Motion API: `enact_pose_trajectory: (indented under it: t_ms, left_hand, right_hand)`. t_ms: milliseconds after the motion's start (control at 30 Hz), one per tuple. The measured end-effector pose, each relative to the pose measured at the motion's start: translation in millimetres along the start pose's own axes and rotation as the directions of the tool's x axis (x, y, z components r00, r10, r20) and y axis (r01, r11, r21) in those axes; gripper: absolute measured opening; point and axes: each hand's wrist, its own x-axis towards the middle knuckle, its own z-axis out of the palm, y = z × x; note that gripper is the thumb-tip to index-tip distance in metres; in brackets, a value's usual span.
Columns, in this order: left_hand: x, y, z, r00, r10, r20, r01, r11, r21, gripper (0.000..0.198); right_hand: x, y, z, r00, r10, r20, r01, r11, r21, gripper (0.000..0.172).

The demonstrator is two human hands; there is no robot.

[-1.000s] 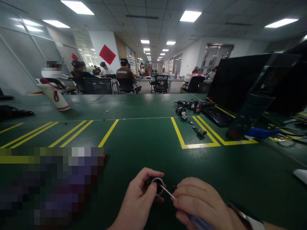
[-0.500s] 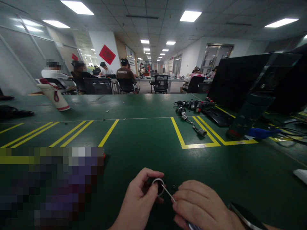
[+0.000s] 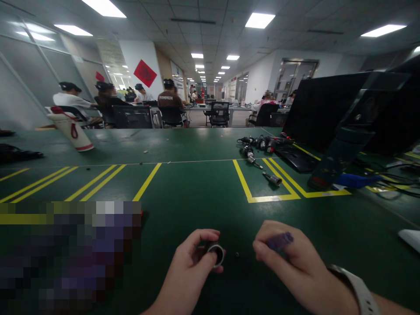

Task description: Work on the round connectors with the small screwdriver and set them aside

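Brown cloth at eleven o'clock, a seated person's shirt [image 3: 170,102], carries the only word I can read: PUMPKIN, in pale capitals. A red diamond [image 3: 145,73] on the pillar, between ten and eleven, bears a mark too faint for me to decipher.

At six o'clock I see the hollow cylinder [image 3: 221,250], dark-bodied with a silvery rim, its round mouth facing my camera. My left hand [image 3: 190,264] is clasped on it, thumb at the opening, fingers curled around the outside. Between four and five, my right hand [image 3: 300,258] is curled around a purple handle [image 3: 278,241], whose end shows above the fist; any lettering there is too blurred to read. The hands are apart, and a small dark piece [image 3: 236,254] lies between them on the green table [image 3: 197,197]. Between three and four, a metal fitting [image 3: 274,180] rests inside yellow tape [image 3: 275,198].
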Motion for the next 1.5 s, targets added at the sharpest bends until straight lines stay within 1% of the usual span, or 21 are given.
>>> enact_pose_trajectory:
  t_ms: [67, 133, 300, 500, 567, 600, 667, 700, 767, 800, 867, 900, 933, 967, 1033, 1067, 1100, 1167, 1233, 1367, 1500]
  left_hand:
    - [0, 1, -1.2, 0.999, -0.031, 0.013, 0.031, 0.999, -0.009, 0.020]
    - [0, 2, -2.4, 0.998, -0.067, 0.020, 0.067, 0.998, -0.013, 0.025]
    - [-1, 5, -2.5, 0.995, -0.091, -0.036, 0.089, 0.995, -0.055, 0.029]
    - [0, -1, -2.2, 0.994, -0.106, -0.025, 0.103, 0.989, -0.107, 0.034]
    - [-1, -1, -0.9, 0.993, -0.106, -0.059, 0.098, 0.986, -0.133, 0.036]
    - [-2, 0, -0.1, 0.991, -0.106, -0.076, 0.094, 0.985, -0.146, 0.036]
    - [-3, 2, 1.2, 0.990, -0.097, -0.098, 0.080, 0.984, -0.161, 0.034]
    - [-3, 2, 1.4, 0.991, -0.092, -0.096, 0.076, 0.984, -0.158, 0.032]
    - [-3, 4, 1.0, 0.993, -0.082, -0.085, 0.070, 0.988, -0.140, 0.028]
    - [-3, 5, 0.5, 0.994, -0.077, -0.078, 0.066, 0.990, -0.128, 0.026]
    - [-2, 6, -0.7, 0.996, -0.064, -0.068, 0.056, 0.993, -0.106, 0.025]
    - [-2, 6, -1.2, 0.996, -0.060, -0.063, 0.054, 0.994, -0.096, 0.025]
    - [-2, 7, -1.5, 0.996, -0.059, -0.060, 0.054, 0.995, -0.089, 0.026]
    - [-2, 7, -1.7, 0.997, -0.062, -0.055, 0.058, 0.995, -0.085, 0.027]
    - [-1, 5, -1.5, 0.997, -0.064, -0.052, 0.059, 0.994, -0.088, 0.028]
    - [-1, 4, -1.3, 0.997, -0.056, -0.051, 0.051, 0.994, -0.092, 0.028]
    - [-1, 3, -1.1, 0.998, -0.040, -0.053, 0.035, 0.995, -0.096, 0.028]
    - [0, 1, -0.9, 0.999, -0.010, -0.050, 0.005, 0.995, -0.098, 0.028]
    - [0, -1, -1.3, 0.999, 0.008, -0.037, -0.012, 0.996, -0.093, 0.029]
    - [0, -1, -2.1, 0.999, 0.046, -0.013, -0.046, 0.998, -0.040, 0.030]
    - [-1, -3, -2.1, 0.995, 0.100, 0.020, -0.101, 0.994, 0.037, 0.028]
  right_hand:
    - [1, 9, 1, 0.993, 0.118, 0.024, -0.118, 0.993, -0.007, 0.024]
    - [1, 18, 5, 0.984, 0.174, 0.051, -0.173, 0.985, -0.016, 0.026]
    - [1, 27, 13, 0.973, 0.205, 0.107, -0.201, 0.979, -0.047, 0.025]
    - [2, 25, 13, 0.965, 0.204, 0.164, -0.197, 0.979, -0.059, 0.023]
    - [3, 29, 15, 0.962, 0.227, 0.152, -0.225, 0.974, -0.031, 0.023]
    - [3, 32, 16, 0.956, 0.256, 0.143, -0.261, 0.965, 0.016, 0.024]
    - [3, 40, 20, 0.923, 0.361, 0.134, -0.382, 0.900, 0.211, 0.024]
    - [3, 43, 22, 0.900, 0.412, 0.139, -0.435, 0.843, 0.317, 0.025]
    - [4, 47, 25, 0.852, 0.493, 0.178, -0.509, 0.696, 0.507, 0.025]
    - [4, 47, 25, 0.833, 0.516, 0.199, -0.524, 0.620, 0.584, 0.025]
    - [5, 43, 23, 0.826, 0.519, 0.220, -0.502, 0.500, 0.706, 0.024]
    - [4, 39, 21, 0.839, 0.504, 0.206, -0.465, 0.467, 0.752, 0.023]
    - [4, 35, 19, 0.867, 0.471, 0.163, -0.409, 0.485, 0.773, 0.022]
    - [3, 30, 17, 0.907, 0.408, 0.101, -0.338, 0.566, 0.752, 0.020]
    - [0, 20, 12, 0.980, 0.199, -0.001, -0.160, 0.794, 0.587, 0.016]
    - [-2, 15, 10, 0.997, 0.076, -0.016, -0.060, 0.880, 0.471, 0.014]
    - [-3, 11, 9, 0.999, -0.034, -0.010, 0.035, 0.931, 0.364, 0.013]
    - [-4, 4, 8, 0.983, -0.184, 0.016, 0.175, 0.955, 0.238, 0.016]
    - [-4, -1, 9, 0.965, -0.260, 0.030, 0.250, 0.949, 0.190, 0.020]
    - [-4, -3, 12, 0.952, -0.300, 0.064, 0.293, 0.950, 0.106, 0.023]
    - [-4, -3, 16, 0.937, -0.343, 0.058, 0.341, 0.939, 0.039, 0.024]
